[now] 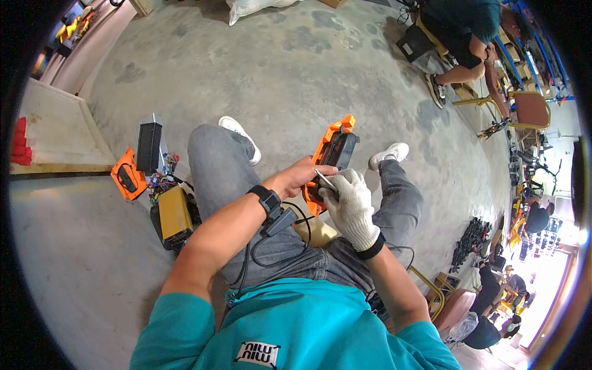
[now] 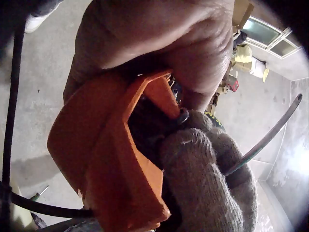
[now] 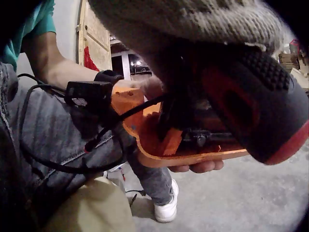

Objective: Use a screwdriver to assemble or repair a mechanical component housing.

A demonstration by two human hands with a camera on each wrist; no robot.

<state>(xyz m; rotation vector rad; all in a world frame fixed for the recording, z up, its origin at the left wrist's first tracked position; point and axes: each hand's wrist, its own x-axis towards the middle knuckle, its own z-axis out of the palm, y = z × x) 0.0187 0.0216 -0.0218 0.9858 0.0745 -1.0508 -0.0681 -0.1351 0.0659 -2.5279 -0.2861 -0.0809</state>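
My bare left hand (image 1: 299, 176) grips an orange plastic housing (image 1: 327, 137) from its left side, fingers showing under its rim in the right wrist view. A black part (image 1: 340, 151) sits in the housing, which is held above the floor between the knees. My gloved right hand (image 1: 353, 206) is at the near end of the housing. It holds a screwdriver with a thick black-and-red handle (image 3: 275, 121); the grey shaft (image 2: 265, 140) sticks out past the glove. Gloved fingertips are right at the housing's opening, hiding part of the inside.
On the floor to the left lie another orange piece (image 1: 128, 176), a black finned block (image 1: 149, 147), tangled wires and a yellow box (image 1: 176, 213). Black cables (image 3: 72, 169) loop over the lap. Another person (image 1: 465, 37) is at the upper right, near a chair (image 1: 530, 110).
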